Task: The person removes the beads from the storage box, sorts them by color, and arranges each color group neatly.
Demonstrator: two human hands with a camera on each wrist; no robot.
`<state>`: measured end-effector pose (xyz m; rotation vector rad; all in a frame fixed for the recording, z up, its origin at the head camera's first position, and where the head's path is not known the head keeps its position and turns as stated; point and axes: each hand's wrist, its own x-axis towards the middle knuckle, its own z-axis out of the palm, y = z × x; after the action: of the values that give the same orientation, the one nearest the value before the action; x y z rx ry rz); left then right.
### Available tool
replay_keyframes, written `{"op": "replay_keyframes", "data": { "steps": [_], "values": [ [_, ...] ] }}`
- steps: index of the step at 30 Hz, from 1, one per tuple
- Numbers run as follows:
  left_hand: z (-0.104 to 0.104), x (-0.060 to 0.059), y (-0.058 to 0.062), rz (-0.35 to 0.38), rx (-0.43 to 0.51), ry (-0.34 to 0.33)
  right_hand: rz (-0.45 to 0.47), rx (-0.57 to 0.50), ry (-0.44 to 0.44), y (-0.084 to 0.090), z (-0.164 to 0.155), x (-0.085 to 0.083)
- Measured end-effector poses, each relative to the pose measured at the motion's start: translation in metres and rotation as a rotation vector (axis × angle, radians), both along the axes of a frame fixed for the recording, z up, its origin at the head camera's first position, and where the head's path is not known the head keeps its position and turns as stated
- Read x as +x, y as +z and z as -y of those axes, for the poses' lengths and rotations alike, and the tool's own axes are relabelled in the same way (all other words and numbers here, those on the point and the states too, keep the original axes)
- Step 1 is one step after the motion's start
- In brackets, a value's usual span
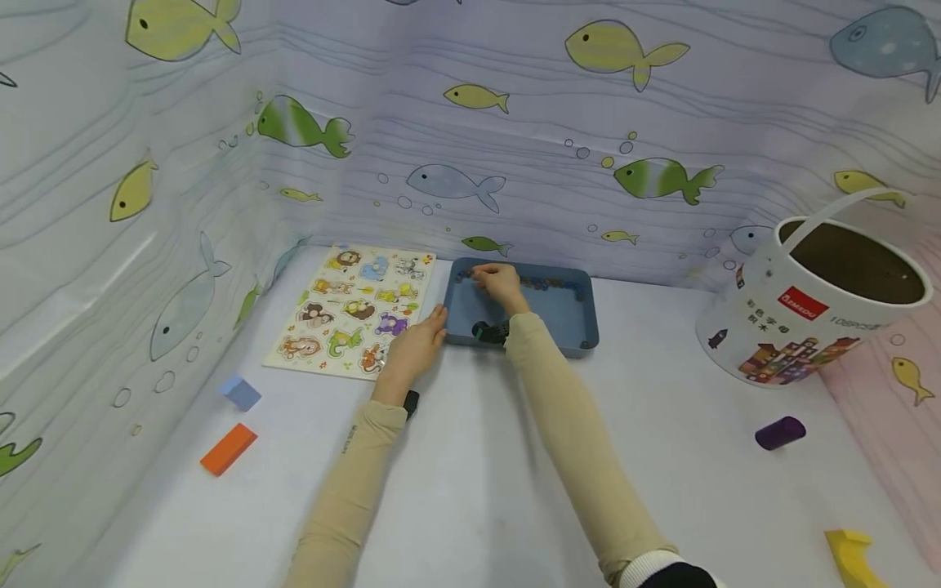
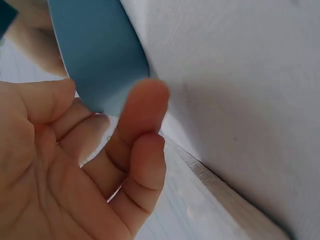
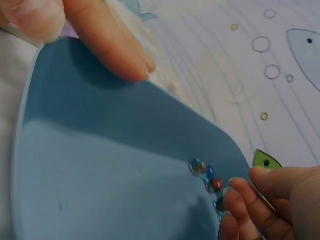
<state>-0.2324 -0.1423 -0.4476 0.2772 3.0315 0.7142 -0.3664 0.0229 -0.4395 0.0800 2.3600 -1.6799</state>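
A shallow blue tray [image 1: 559,318] stands on the white table against the fish-patterned backdrop. My left hand [image 1: 415,347] holds its front left corner, thumb [image 2: 52,100] at the rim and fingers bent along the outer side. Inside the tray my right hand [image 1: 501,286] reaches to the back left, fingers bent and thumb close to them. Its fingertips [image 3: 235,187] are right at a row of small, shiny glass marbles [image 3: 200,167] along the tray wall; I cannot tell whether they pinch one. More marbles [image 1: 555,284] lie along the back wall.
An animal puzzle board [image 1: 345,310] lies left of the tray. Nearer are a blue block [image 1: 240,393] and an orange block [image 1: 229,449]. On the right stand a white bucket [image 1: 801,327] with a handle, a purple cylinder [image 1: 780,433] and a yellow block [image 1: 851,555].
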Motion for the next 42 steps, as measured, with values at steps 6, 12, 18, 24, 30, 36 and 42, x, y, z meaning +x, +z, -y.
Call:
{"op": "replay_keyframes", "data": {
  "steps": [6,12,18,24,30,36,42],
  "values": [
    [-0.007,0.003,-0.004,-0.06,-0.007,-0.023,-0.077,0.149,-0.013,-0.01,0.011,0.002],
    [-0.012,0.004,-0.001,-0.131,-0.059,-0.03,-0.104,0.281,0.012,-0.012,0.022,0.007],
    [-0.016,0.004,-0.001,-0.169,-0.064,-0.019,-0.22,0.345,-0.109,-0.012,0.03,0.013],
    [-0.018,0.004,-0.002,-0.132,-0.051,-0.023,-0.253,0.373,-0.141,-0.02,0.026,0.011],
    [-0.018,0.002,-0.003,-0.101,-0.026,-0.029,-0.266,0.398,-0.04,-0.026,0.026,0.003],
    [-0.012,0.001,-0.003,-0.092,-0.067,-0.011,-0.266,0.365,0.026,-0.027,0.031,0.007],
    [-0.002,-0.002,-0.001,-0.075,-0.147,0.003,-0.148,0.252,0.173,-0.014,0.028,0.024]
  ]
}}
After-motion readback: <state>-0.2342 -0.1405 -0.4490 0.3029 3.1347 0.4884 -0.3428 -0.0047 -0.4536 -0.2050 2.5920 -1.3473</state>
